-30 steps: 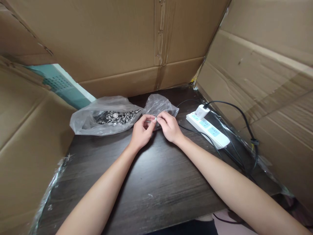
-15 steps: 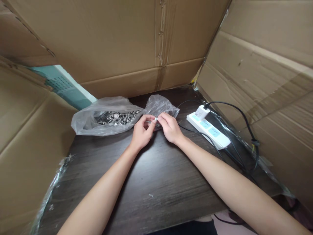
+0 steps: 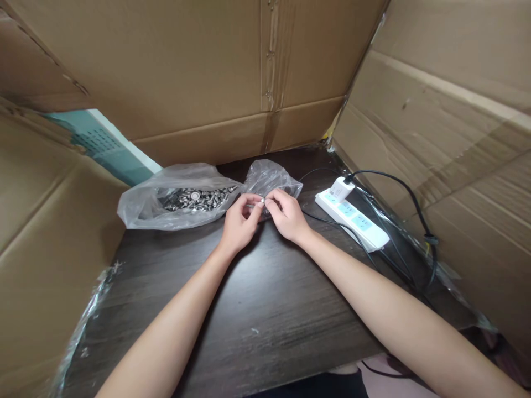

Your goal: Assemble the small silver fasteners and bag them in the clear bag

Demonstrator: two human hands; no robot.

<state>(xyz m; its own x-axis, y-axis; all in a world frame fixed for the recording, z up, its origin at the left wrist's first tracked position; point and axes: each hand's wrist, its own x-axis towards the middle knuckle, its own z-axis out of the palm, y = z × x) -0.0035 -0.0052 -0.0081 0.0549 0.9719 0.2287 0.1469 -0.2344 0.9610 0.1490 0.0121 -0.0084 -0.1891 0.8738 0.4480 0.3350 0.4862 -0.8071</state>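
My left hand (image 3: 241, 222) and my right hand (image 3: 287, 214) meet over the dark tabletop, fingertips pinched together on a small shiny metal piece (image 3: 263, 200). Fingers cover most of that piece, so its exact kind is hidden. Just left of my left hand lies a clear plastic bag (image 3: 141, 207), its mouth spread and holding many small metal fittings (image 3: 199, 200). Behind my fingers sits a smaller clear plastic bag (image 3: 271, 172); its contents are mostly hidden by my hands.
A white power strip (image 3: 352, 218) with a plugged-in white adapter (image 3: 341, 189) lies to the right, with black cables (image 3: 409, 193) around it. Cardboard walls (image 3: 199, 72) enclose the table (image 3: 249, 309) at the back and both sides. A pale green perforated object (image 3: 103, 143) shows through a gap at left.
Both hands stay together at the same place, with the fingertips slightly shifted and the metal piece more covered. The whole view has moved a little.
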